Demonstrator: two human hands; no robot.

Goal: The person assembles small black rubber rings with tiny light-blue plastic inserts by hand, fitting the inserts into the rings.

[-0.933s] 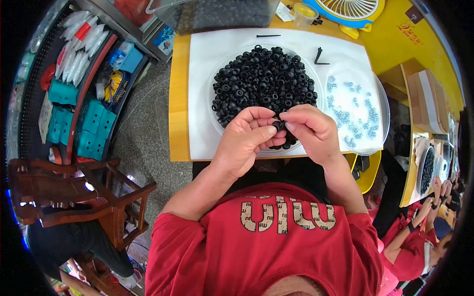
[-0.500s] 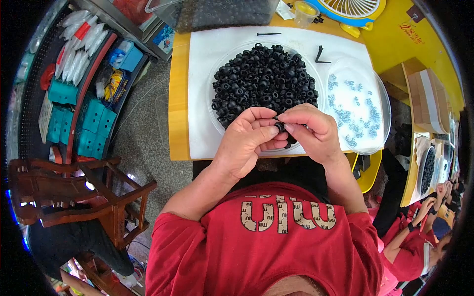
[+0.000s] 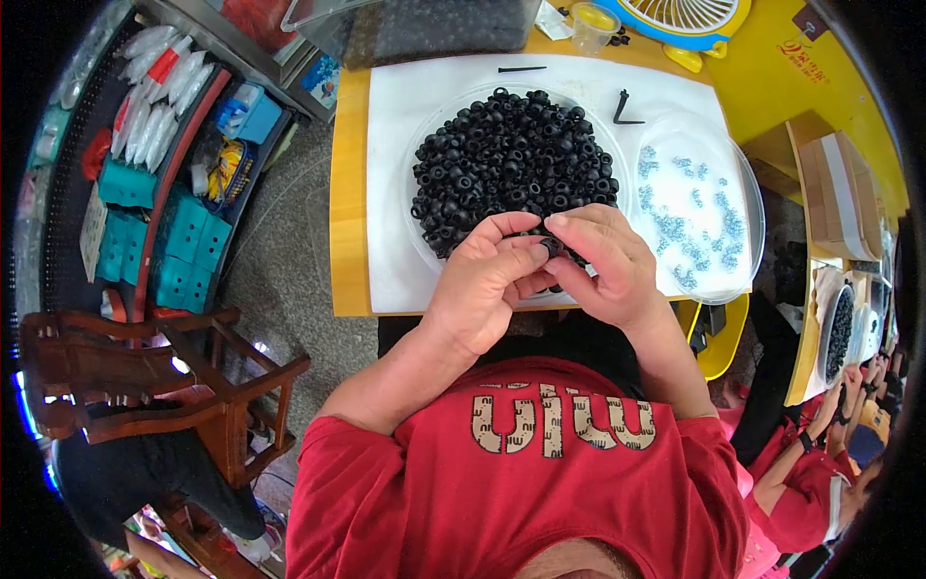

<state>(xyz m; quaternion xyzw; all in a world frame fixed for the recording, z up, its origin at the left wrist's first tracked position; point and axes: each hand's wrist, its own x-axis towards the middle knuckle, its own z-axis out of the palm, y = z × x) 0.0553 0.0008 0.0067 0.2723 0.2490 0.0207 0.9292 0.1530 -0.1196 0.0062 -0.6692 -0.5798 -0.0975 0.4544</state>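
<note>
Since the earlier frame, the right hand's thumb and forefinger have spread a little farther apart, while the left hand has barely shifted. Watching from far off, I see both hands just on the near side of the heap of black pieces, my landmark here. The left hand is nearly closed, pinching one small black piece between thumb and fingertips at the heap's near edge, right of its middle. That piece lies between the two hands: off the tip of the left thumb, and to the left of the right palm. The left hand is nearer, being in contact; the right fingers are curled close around it, but I cannot tell whether they touch or grip anything. The piece is too covered for me to read its long axis. To the right of the heap, small clear pieces lie in a shallow round tray. Beyond the heap, a slim black rod lies crosswise on the white sheet covering the desk; farther still stands a clear bin.
</note>
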